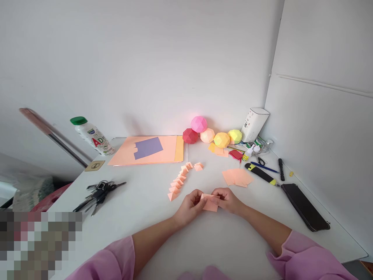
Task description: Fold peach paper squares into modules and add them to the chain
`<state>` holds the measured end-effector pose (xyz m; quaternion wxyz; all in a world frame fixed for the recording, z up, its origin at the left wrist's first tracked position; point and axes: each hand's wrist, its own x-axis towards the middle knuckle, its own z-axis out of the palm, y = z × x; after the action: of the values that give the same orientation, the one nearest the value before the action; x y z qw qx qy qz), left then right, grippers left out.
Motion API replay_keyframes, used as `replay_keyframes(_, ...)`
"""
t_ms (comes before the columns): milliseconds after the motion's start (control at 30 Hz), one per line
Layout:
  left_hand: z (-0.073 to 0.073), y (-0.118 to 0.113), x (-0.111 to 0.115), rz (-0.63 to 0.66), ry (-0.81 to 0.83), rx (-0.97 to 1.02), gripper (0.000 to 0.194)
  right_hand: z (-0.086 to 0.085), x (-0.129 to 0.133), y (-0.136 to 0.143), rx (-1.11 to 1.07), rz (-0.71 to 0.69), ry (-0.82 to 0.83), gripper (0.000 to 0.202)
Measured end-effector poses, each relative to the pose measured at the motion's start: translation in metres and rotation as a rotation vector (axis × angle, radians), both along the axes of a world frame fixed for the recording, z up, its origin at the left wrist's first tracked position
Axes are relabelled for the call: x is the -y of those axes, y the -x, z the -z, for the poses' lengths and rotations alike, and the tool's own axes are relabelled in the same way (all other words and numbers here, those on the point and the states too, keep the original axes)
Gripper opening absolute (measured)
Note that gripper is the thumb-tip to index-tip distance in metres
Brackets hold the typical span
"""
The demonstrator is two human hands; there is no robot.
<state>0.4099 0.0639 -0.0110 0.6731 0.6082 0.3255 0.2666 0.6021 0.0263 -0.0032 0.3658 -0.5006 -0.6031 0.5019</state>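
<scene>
A small peach sheet of paper [210,205] is held between both hands, just above the white table. My left hand [192,204] pinches its left edge, thumb in front. From the other side, my right hand [229,199] grips the upper right part between thumb and fingers. Beyond my left hand runs a curved row of folded peach paper pieces [178,181], with one more folded piece [198,167] at its far end. Several flat peach paper squares [237,177] lie overlapped beyond my right hand.
At the back sit faceted paper balls [198,124], beside large peach sheets [154,151] with a purple piece on top. A bottle [96,140] and keys [100,193] are on the left. On the right lie a utility knife [260,174], a pen [264,167] and a black case [304,207].
</scene>
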Motion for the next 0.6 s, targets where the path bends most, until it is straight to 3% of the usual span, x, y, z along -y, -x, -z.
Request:
replay_keyframes(300, -0.0049, 0.0003, -0.0025, -0.063, 0.005, 0.044, 0.035, 0.002, 0.0007, -0.0004, -0.012, -0.006, 0.054, 0.026)
replay_keyframes(600, -0.0025, 0.0002, 0.0, 0.03, -0.074, -0.007, 0.032, 0.001, 0.0001, -0.0012, -0.111, 0.055, 0.072, 0.029)
